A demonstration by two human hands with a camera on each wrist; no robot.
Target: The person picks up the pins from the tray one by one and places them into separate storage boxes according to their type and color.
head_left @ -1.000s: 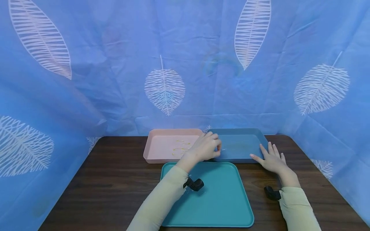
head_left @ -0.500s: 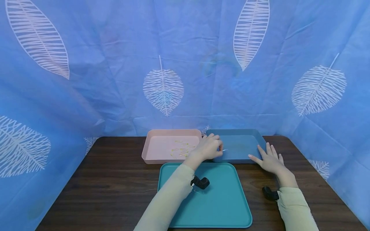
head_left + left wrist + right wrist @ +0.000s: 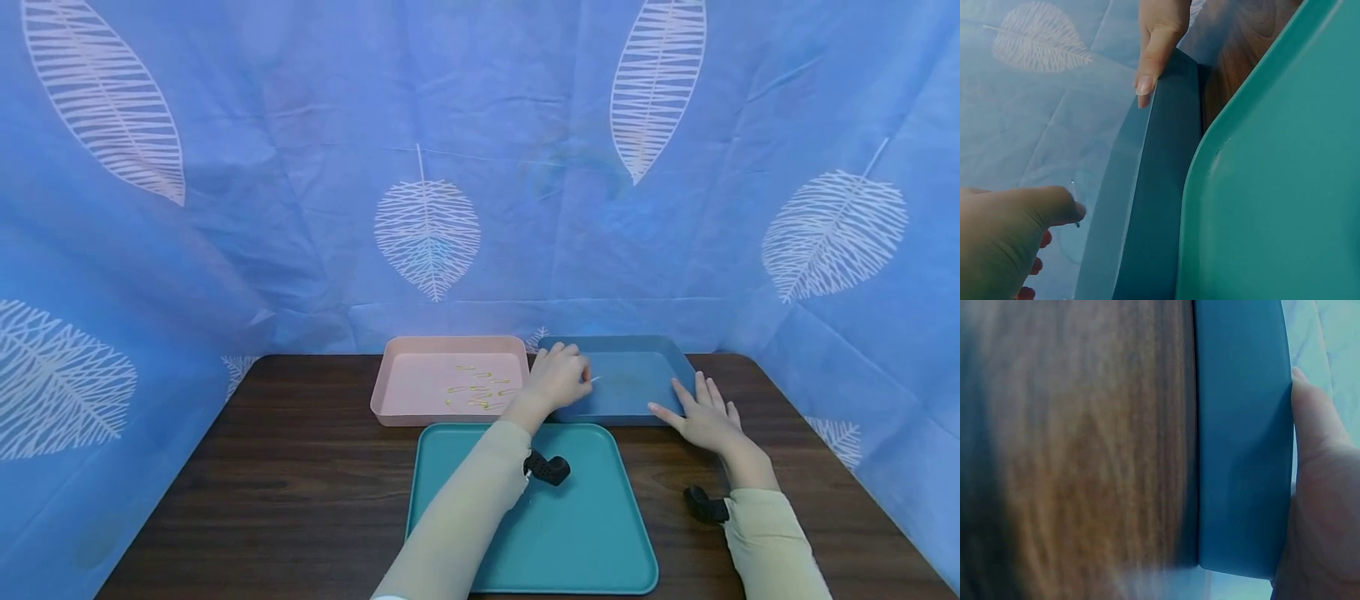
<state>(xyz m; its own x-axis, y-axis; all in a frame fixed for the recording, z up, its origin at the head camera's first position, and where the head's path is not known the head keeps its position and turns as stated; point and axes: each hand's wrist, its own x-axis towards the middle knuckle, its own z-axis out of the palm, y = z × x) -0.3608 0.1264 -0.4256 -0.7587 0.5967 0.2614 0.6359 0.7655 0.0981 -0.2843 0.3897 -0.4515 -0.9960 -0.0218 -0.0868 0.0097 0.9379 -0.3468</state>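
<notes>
My left hand (image 3: 558, 379) is over the left part of the blue tray (image 3: 637, 408). Thumb and fingers pinch a thin silver pin (image 3: 1077, 224), which also shows as a pale streak in the head view; its exact kind I cannot tell. Spread out at the tray's front right corner, my right hand (image 3: 708, 421) touches the rim with straight fingers. In the right wrist view its thumb (image 3: 1313, 412) lies along the tray's edge. Several small yellowish pins (image 3: 480, 389) lie scattered in the pink tray (image 3: 397, 415), left of my left hand.
A larger teal tray (image 3: 577, 533) lies in front of the two back trays, under my left forearm. All stand on a dark wooden table (image 3: 285, 475). Behind hangs a blue cloth (image 3: 315, 233) with white leaf prints. Each wrist wears a black camera (image 3: 551, 469).
The left hand has moved to the right, farther over the blue tray, with the pin in its fingers. More yellowish pins in the pink tray are uncovered. The right hand stays put.
</notes>
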